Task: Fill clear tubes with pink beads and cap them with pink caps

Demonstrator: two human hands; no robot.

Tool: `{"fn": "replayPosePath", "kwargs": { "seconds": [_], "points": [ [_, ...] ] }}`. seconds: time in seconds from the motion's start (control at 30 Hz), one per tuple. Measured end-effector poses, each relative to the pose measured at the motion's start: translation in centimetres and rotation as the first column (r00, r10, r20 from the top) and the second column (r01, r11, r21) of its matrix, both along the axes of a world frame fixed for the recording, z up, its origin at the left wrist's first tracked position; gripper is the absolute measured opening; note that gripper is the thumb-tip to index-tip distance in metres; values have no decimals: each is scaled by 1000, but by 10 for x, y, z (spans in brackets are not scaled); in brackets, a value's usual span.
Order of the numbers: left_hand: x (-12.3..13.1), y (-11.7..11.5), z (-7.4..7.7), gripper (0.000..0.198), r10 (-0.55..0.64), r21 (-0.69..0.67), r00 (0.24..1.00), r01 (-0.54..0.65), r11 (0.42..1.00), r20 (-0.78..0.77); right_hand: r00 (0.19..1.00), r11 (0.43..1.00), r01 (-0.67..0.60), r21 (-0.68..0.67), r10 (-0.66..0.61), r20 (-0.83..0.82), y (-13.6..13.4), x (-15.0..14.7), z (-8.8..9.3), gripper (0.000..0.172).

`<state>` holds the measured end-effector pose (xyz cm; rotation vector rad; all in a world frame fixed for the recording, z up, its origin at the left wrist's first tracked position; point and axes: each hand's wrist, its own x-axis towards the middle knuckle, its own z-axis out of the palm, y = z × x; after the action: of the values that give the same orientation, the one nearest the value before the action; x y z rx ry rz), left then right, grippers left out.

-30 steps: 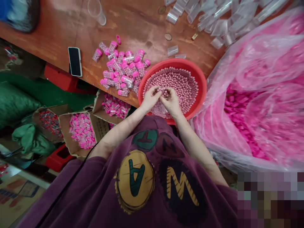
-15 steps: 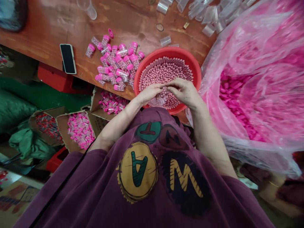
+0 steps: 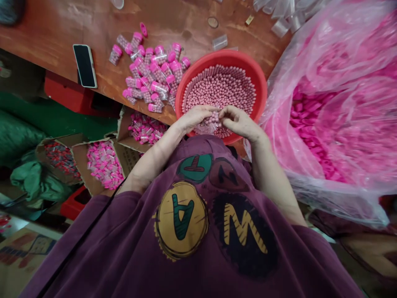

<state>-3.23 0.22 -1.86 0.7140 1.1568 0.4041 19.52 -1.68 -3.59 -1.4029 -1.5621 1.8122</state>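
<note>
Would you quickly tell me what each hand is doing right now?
Left hand: fingers curled over the red basin of pink beads; what it holds cannot be told.
Right hand: fingertips pinched against the left hand's; what it grips cannot be told.

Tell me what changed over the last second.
Both hands lifted off the pink balls to the near rim of the red basin. The right hand turned knuckles-up; its fingertips meet the left hand around something small and clear. Capped vials and phone lie unmoved.
</note>
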Motion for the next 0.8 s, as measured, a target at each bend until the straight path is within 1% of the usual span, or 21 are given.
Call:
{"fn": "replayPosePath", "kwargs": {
  "seconds": [0.07,0.13,0.3,0.4,0.5,0.57,0.63,0.7,0.8],
  "points": [
    [-3,2,-6,34,20,52,999,-18,998,-32,999,999,27,-42,-28,-18,-3,-4,-8,26],
    [-6,2,-12,36,41,71,999,-39,997,-30,998,998,61,-17,-61,-8,-8,-9,-12,30],
    [-9,-2,-20,31,59,-11,998,-59,998,0,997,993,79,88,-79,-2,-14,-15,-14,32],
    [-4,-6,-21,33,61,-28,998,-61,998,19,993,989,114,91,-113,-11,-14,-10,-16,29],
    [1,-6,-20,37,82,-31,997,-81,996,13,980,976,199,91,-199,-12,-17,-2,-20,24],
    [4,-6,-19,38,103,-20,994,-103,995,25,965,959,255,124,-260,24,-19,1,-22,20],
    [6,-5,-18,38,111,-2,992,-111,994,57,952,942,290,168,-302,51,-19,2,-21,20],
    [8,-3,-17,38,83,7,993,-84,996,82,949,932,294,211,-310,50,-16,2,-16,23],
    [13,-1,-14,41,30,-17,995,-28,999,90,965,931,215,295,-249,80,-8,5,-4,24]
  ]
}}
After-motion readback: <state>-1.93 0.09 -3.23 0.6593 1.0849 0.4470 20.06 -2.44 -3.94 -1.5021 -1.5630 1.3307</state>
